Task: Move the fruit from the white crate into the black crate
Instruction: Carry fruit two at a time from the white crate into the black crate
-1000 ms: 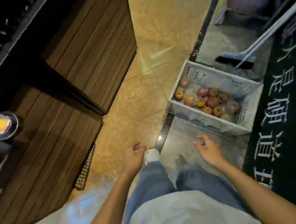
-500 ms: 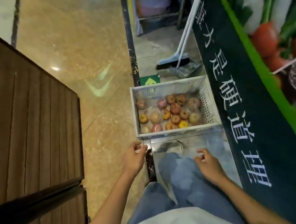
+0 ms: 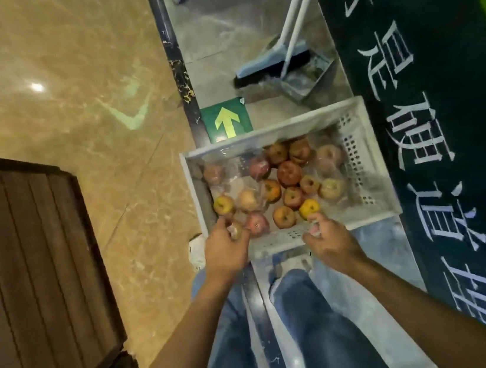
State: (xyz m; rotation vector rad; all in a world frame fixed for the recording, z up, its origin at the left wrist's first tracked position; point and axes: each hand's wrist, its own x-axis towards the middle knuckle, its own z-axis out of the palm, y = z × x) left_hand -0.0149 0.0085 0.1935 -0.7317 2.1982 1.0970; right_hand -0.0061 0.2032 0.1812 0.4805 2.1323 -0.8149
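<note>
The white crate (image 3: 272, 132) stands on the floor straight ahead of me, with several red and yellow apples (image 3: 288, 174) lying on clear plastic inside it. My left hand (image 3: 225, 249) reaches over the crate's near left corner, and its fingers curl around a small pale apple (image 3: 236, 231) there. My right hand (image 3: 331, 238) hovers at the near rim, just below a yellow apple (image 3: 309, 208). Its fingers are curled and blurred, so whether they hold anything is unclear. No black crate is in view.
A broom (image 3: 274, 67) and dustpan (image 3: 310, 80) lie just beyond the crate. A green arrow sticker (image 3: 226, 119) marks the floor. A dark green mat with white characters (image 3: 445, 132) runs along the right, and a wooden panel (image 3: 29, 258) stands at left. My jeans-clad legs (image 3: 314, 313) are below.
The view has swung to face the crate and come much closer. Both hands have gone forward from above my knees to the crate's near rim, the left onto an apple.
</note>
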